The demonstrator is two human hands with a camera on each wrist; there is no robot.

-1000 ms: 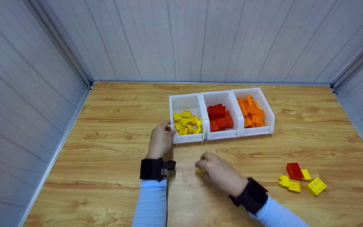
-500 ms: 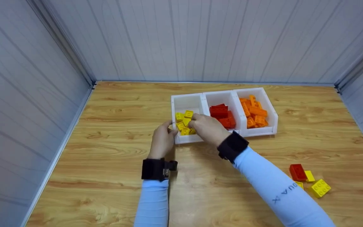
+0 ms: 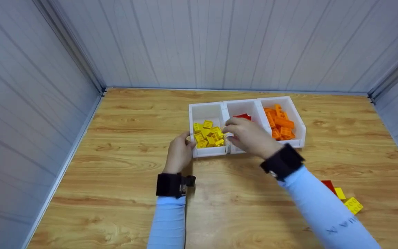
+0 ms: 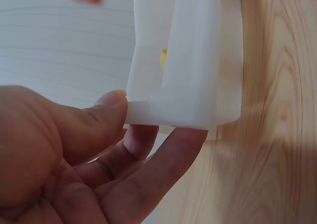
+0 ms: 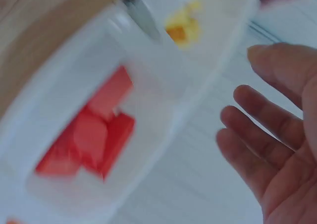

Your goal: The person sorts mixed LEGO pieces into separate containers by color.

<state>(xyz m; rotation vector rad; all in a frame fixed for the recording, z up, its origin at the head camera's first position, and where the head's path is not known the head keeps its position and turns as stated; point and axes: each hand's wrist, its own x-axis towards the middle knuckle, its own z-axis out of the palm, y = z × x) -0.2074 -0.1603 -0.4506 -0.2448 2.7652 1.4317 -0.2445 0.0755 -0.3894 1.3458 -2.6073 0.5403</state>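
Observation:
At the left side of a white three-compartment bin point(image 3: 208, 151), my left hand point(image 3: 179, 152) pinches the wall near the front corner. In the left wrist view, the thumb point(image 4: 111, 107) lies on one side of that wall and the fingers point(image 4: 168, 154) on the other. My right hand point(image 3: 250, 136) is above the middle compartment, with nothing in it; its fingers point(image 5: 262, 115) are spread and slightly bent in the blurred right wrist view. Yellow bricks point(image 3: 207, 135) lie in the left compartment. Red bricks point(image 5: 94, 135) lie in the middle one, partly hidden by the right hand in the head view.
Orange bricks point(image 3: 280, 121) fill part of the right compartment. On the table point(image 3: 123, 138) at the right lie a red brick point(image 3: 328, 185) and yellow bricks point(image 3: 353, 205), partly hidden by the right sleeve. A panel wall point(image 3: 209, 45) stands behind the table.
My right hand carried a yellow brick from the table to the left compartment, let it go there, and has drawn back to the right. My left hand stays at the bin.

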